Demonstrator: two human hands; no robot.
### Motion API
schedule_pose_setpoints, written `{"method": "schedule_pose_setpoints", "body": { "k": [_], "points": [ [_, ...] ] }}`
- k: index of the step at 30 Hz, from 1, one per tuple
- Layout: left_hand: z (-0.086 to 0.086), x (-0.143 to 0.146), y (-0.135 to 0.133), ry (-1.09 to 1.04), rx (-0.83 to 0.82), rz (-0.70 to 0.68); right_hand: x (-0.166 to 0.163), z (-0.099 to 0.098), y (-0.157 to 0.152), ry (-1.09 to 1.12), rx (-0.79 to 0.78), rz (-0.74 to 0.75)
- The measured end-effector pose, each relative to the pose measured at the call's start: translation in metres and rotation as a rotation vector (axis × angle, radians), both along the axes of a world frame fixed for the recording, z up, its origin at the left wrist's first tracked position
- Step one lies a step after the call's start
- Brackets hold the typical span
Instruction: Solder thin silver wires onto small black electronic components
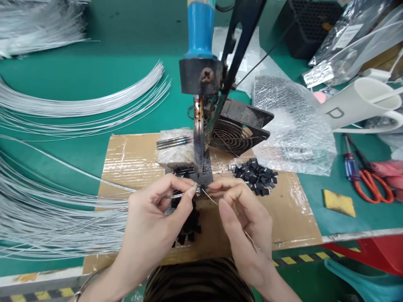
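My left hand (157, 214) pinches a thin silver wire (176, 195) between thumb and fingertips, its end held just under the tip of a fixed soldering iron (198, 142) with a blue handle. My right hand (242, 222) pinches a thin strand of solder wire (209, 196) and points it at the same spot, where a small black part (203, 186) sits. The two hands almost touch at the iron's tip. More small black parts (189, 228) lie under my left hand on the cardboard sheet (132, 163).
A pile of black parts (256, 176) lies right of the iron. Behind it stand a small black fan (239, 130) and bubble wrap (289, 126). Bundles of silver wires (63, 109) cover the left. A screwdriver (351, 163), red scissors (374, 184) and a yellow sponge (339, 203) lie at the right.
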State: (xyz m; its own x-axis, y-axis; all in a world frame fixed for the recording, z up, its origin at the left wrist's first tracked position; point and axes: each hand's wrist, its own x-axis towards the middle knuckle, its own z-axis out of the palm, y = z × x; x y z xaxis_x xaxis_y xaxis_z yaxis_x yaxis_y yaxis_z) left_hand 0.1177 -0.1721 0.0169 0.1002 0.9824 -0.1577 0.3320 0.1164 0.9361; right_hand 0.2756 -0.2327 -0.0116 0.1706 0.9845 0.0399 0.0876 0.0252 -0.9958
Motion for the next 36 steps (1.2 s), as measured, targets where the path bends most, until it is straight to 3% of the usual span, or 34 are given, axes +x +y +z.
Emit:
{"method": "schedule_pose_setpoints", "body": {
  "k": [8, 36],
  "points": [
    [-0.001, 0.002, 0.006, 0.004, 0.025, 0.027, -0.006, 0.007, 0.011, 0.18, -0.028, -0.058],
    [0.006, 0.007, 0.015, -0.052, 0.04, 0.085, -0.007, 0.01, 0.025, 0.246, -0.022, -0.104]
  ]
}}
